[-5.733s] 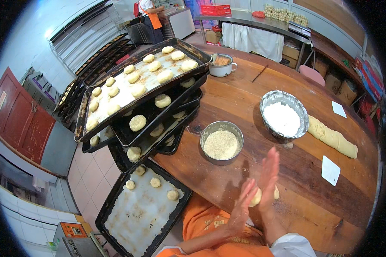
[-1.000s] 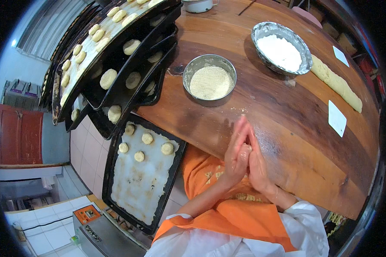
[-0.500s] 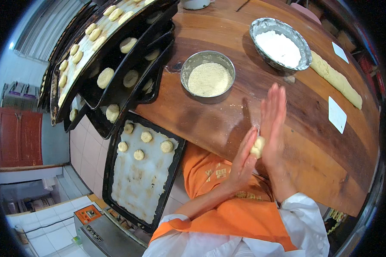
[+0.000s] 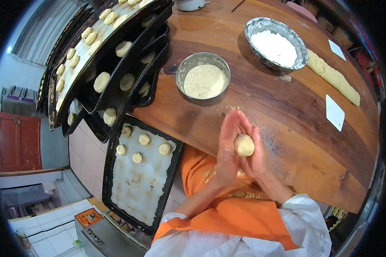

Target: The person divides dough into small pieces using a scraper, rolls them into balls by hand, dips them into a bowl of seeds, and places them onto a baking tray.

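Head view: I see both hands cupped around the dough ball (image 4: 244, 145), left hand (image 4: 227, 150) and right hand (image 4: 257, 158) pressed to it, at the bench's (image 4: 287, 111) near edge. Rolling looks nearly finished; next comes the crumb bowl (image 4: 203, 79), I reckon.

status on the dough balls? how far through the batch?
Done: stacked trays hold shaped pieces, and the lower tray has five. In hand: one dough ball cupped between left hand and right hand. Left: a dough log lies uncut, and most of the lower tray is bare.
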Demonstrator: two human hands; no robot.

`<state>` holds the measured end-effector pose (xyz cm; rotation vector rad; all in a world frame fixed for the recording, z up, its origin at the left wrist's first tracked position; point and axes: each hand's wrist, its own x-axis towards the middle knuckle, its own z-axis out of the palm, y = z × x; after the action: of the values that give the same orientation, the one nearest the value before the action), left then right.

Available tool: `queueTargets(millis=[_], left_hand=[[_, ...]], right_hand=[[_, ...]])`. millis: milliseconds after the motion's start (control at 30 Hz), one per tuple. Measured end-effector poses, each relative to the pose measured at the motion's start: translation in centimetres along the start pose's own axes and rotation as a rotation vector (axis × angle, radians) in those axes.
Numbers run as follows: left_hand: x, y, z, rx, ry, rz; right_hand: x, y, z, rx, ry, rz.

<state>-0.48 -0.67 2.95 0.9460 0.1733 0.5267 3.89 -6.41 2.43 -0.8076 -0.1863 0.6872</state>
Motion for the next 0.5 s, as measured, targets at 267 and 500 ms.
queueTargets(millis=[267,500], left_hand=[[-1.1,-0.4,-3.7,0.864,-0.265,0.325],[2.7,3.0,-3.3,0.917,-0.148,0.226]], right_hand=[[1.4,-0.7,-0.6,-0.030,-0.076,-0.013],[2.8,-3.0,-1.0,-0.286,-0.068,-0.244]])
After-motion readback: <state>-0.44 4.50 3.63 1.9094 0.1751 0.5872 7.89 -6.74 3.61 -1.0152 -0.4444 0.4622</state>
